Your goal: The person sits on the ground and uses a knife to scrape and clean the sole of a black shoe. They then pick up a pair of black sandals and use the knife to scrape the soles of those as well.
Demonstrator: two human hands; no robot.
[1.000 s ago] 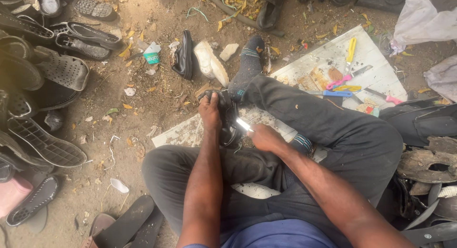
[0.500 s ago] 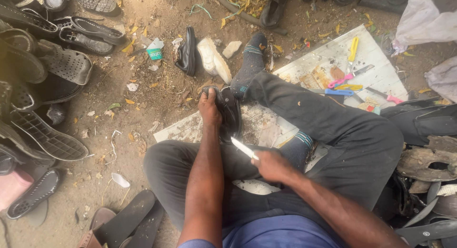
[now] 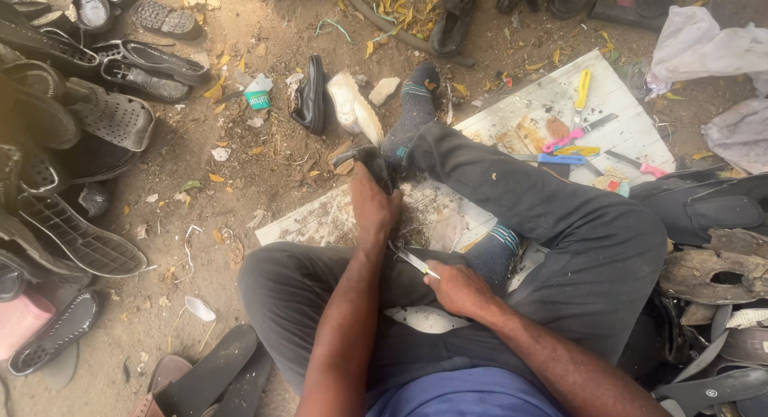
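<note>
**Desk:** What's the frame, and what has shifted?

**Photographer:** A person sits on bare ground, legs folded over a white board (image 3: 624, 121). The left hand (image 3: 374, 209) is closed around a dark shoe (image 3: 370, 163), holding it upright against the outstretched socked foot (image 3: 416, 105). The right hand (image 3: 458, 289) is curled tight on a small knife (image 3: 413, 262). A second ago that blade was up against the shoe; half a second ago it was already drawn back; now it sits low by the right knee, tip angled up toward the left wrist, clear of the shoe. I read that as a cutting stroke finished and the blade pulled away.

**Desk:** Where does that leave the shoe?

**Photographer:** Same place, in the left hand's grip, just over the near end of the board, where pale shavings lie.

**Desk:** What can't we stand behind?

**Photographer:** The left palm covers most of the shoe, so the worked part is hidden. The knife handle is buried in the fist. Bright tools (image 3: 570, 141) on the far end of the board are too small to name beyond a yellow handle and a pink one. The sandals and soles (image 3: 88, 129) to the left run out of frame.
</note>
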